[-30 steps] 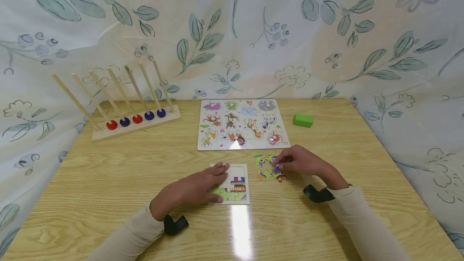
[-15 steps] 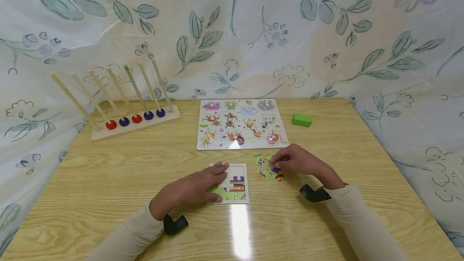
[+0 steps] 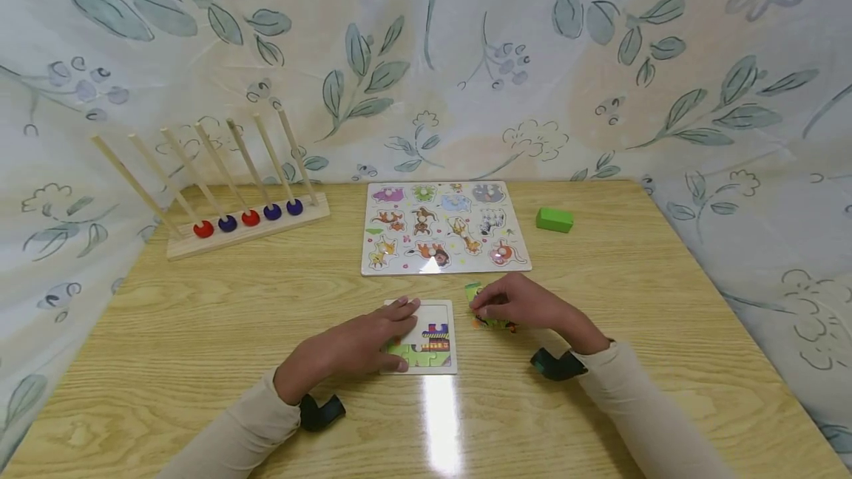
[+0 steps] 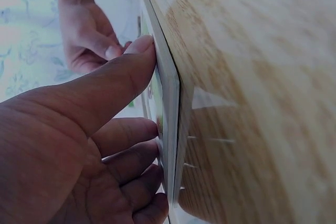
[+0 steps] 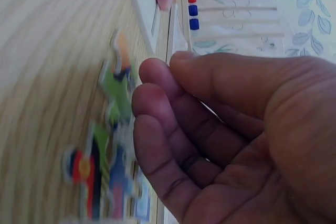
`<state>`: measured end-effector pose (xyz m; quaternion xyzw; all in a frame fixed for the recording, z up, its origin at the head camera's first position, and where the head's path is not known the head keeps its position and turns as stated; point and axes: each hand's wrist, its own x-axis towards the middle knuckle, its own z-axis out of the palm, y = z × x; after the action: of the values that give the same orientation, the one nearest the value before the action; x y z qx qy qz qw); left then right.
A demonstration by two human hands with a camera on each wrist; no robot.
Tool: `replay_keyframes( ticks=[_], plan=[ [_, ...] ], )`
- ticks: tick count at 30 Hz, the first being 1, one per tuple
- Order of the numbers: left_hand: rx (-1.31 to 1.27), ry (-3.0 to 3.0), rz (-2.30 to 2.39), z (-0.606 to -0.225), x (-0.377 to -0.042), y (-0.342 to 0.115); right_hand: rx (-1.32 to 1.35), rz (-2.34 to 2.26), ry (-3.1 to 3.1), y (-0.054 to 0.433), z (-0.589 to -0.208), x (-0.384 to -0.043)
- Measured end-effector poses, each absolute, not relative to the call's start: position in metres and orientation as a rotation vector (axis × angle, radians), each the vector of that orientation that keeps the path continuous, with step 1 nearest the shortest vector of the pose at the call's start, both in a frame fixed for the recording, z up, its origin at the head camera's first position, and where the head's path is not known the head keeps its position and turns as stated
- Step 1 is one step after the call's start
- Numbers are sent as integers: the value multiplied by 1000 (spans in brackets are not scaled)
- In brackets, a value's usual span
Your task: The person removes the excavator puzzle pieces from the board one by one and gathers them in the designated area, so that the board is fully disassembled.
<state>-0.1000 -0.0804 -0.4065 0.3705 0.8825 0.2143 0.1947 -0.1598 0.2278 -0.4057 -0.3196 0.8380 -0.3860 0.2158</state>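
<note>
My left hand (image 3: 349, 346) rests on the small square jigsaw board (image 3: 435, 314), fingers spread over its left side. In the left wrist view its thumb (image 4: 123, 74) lies on the board's near edge. Train-coloured and green pieces fill part of the board's bottom and right. To its right, my right hand (image 3: 526, 305) is over several loose jigsaw pieces (image 3: 472, 291), partly hiding them. In the right wrist view its fingers curve loosely, with thumb and index tips close together and no piece visible between them. Jigsaw pieces (image 5: 118, 98) lie just beyond the fingertips.
An animal peg puzzle board (image 3: 446, 228) lies behind the hands. A green block (image 3: 555, 220) is to its right. At the back left stands a wooden rod stand (image 3: 249, 231) with red and blue beads. A floral cloth (image 3: 426, 80) hangs behind the table.
My right hand has moved left over the loose pieces, covering more of them. My left hand has stayed on the small board, whose pieces look the same.
</note>
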Motion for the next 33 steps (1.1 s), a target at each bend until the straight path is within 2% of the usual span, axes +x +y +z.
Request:
replay_keyframes(
  ticks=[18,33],
  plan=[
    [1005,2462,617,-405,-100,-82,-1015,-1123,2260,179,-404,-156],
    [1007,2471,598,-406,-100,-82,-1033,-1064,2295,166,-403,-152]
  ],
)
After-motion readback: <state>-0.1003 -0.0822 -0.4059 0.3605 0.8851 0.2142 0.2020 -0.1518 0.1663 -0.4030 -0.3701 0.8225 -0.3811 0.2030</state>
